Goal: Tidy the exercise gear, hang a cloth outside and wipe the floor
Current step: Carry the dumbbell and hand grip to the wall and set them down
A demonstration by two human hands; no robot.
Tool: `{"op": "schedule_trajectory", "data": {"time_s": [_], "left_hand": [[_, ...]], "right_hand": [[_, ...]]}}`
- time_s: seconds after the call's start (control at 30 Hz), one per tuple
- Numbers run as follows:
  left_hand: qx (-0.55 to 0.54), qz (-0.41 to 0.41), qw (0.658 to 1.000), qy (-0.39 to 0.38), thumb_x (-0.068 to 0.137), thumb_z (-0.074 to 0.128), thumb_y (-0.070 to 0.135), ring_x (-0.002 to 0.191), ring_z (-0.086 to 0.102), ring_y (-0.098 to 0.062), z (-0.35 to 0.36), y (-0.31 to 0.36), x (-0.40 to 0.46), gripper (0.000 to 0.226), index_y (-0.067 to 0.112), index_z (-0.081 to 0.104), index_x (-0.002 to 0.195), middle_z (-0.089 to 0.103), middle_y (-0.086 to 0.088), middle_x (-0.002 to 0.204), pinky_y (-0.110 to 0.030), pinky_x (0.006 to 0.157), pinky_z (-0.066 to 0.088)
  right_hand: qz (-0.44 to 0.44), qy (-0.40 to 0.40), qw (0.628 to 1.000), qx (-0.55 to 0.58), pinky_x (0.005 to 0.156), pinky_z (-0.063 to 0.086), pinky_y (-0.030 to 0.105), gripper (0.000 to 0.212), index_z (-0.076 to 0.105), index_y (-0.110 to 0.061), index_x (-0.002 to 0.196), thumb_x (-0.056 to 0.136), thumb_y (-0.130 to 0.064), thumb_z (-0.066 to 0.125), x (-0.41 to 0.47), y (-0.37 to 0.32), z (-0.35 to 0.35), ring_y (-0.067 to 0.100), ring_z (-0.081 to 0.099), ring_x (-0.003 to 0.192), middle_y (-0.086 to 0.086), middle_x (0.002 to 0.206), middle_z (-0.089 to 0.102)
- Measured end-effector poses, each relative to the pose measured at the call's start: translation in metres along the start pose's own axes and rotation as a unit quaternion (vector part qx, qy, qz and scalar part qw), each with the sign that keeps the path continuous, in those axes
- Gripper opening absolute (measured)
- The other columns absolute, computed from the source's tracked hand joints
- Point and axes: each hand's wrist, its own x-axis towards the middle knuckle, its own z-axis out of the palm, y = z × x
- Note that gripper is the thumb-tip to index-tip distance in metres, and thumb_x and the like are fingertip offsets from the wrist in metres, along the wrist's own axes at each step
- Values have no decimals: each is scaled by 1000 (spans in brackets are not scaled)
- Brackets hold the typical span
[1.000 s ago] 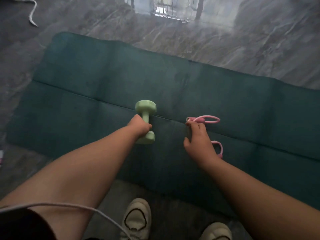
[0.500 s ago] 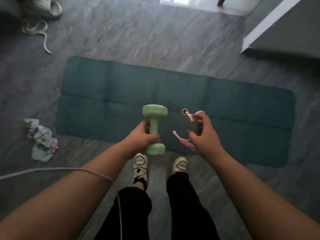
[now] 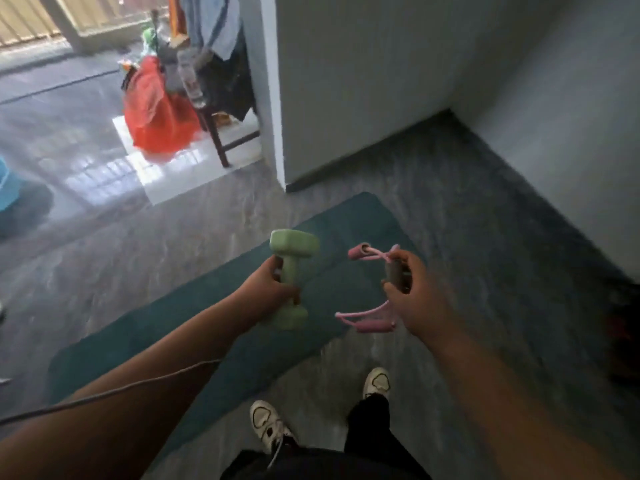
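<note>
My left hand [image 3: 268, 289] grips the handle of a pale green dumbbell [image 3: 290, 256], held upright at waist height. My right hand [image 3: 414, 299] is closed around the middle of a pink resistance band [image 3: 363, 317] with foam grips; its loops hang above and below my fingers. Both are held above the dark teal exercise mat [image 3: 194, 327], which lies flat on the grey marbled floor and runs diagonally from lower left to the wall corner.
A white wall corner [image 3: 277, 98] juts out ahead. Behind it stands a wooden chair [image 3: 221, 140] piled with clothes and an orange cloth [image 3: 156, 112], near a bright balcony doorway. My white shoes [image 3: 266, 424] stand at the mat's edge. A blue object [image 3: 7, 181] sits far left.
I have stood up and turned, lifting the dumbbell and pink band off the mat. The view swung right toward the wall corner and the doorway.
</note>
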Motion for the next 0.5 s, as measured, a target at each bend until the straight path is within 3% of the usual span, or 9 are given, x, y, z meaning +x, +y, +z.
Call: {"op": "schedule_trajectory", "data": {"time_s": [0.1, 0.23, 0.3, 0.37, 0.4, 0.5], "left_hand": [[9, 40, 999, -29, 80, 73, 9, 80, 69, -24, 59, 55, 4, 38, 16, 58, 114, 70, -18, 98, -45, 77, 59], [16, 75, 995, -62, 66, 73, 24, 78, 69, -27, 152, 112, 15, 37, 18, 59, 100, 71, -17, 89, -51, 79, 57], [19, 95, 992, -79, 70, 73, 20, 76, 68, -25, 205, 140, 19, 32, 19, 59, 98, 70, -15, 87, -46, 74, 57], [15, 104, 990, -93, 80, 73, 6, 72, 67, -21, 258, 163, 22, 27, 19, 58, 99, 67, -14, 85, -36, 64, 57], [11, 106, 989, -101, 82, 71, 0, 72, 67, -22, 284, 173, 26, 28, 16, 57, 100, 65, -12, 83, -35, 64, 56], [3, 114, 984, -135, 73, 73, 4, 78, 67, -29, 359, 204, 36, 37, 9, 55, 105, 61, -14, 83, -48, 75, 55]], "right_hand": [[10, 53, 998, 13, 86, 52, 29, 44, 51, -37, 119, 89, -8, 65, -19, 13, -69, 3, 58, 102, -9, 116, 57], [21, 142, 987, 72, 60, 49, 10, 36, 54, -31, 116, 92, -6, 62, -31, 47, -156, 1, 60, 89, -8, 105, 59], [35, 162, 982, 95, 66, 55, 20, 31, 52, -32, 110, 94, -8, 62, -33, 72, -197, 9, 63, 87, -2, 104, 63], [44, 169, 980, 95, 78, 58, 41, 38, 51, -35, 110, 91, -6, 65, -35, 101, -241, 20, 67, 92, 2, 106, 65], [47, 176, 979, 95, 81, 58, 44, 43, 50, -39, 111, 89, -5, 65, -35, 114, -264, 19, 67, 94, -1, 108, 65], [53, 201, 973, 104, 75, 56, 29, 48, 51, -34, 125, 89, -5, 64, -35, 152, -333, 10, 65, 92, -6, 113, 64]]}}
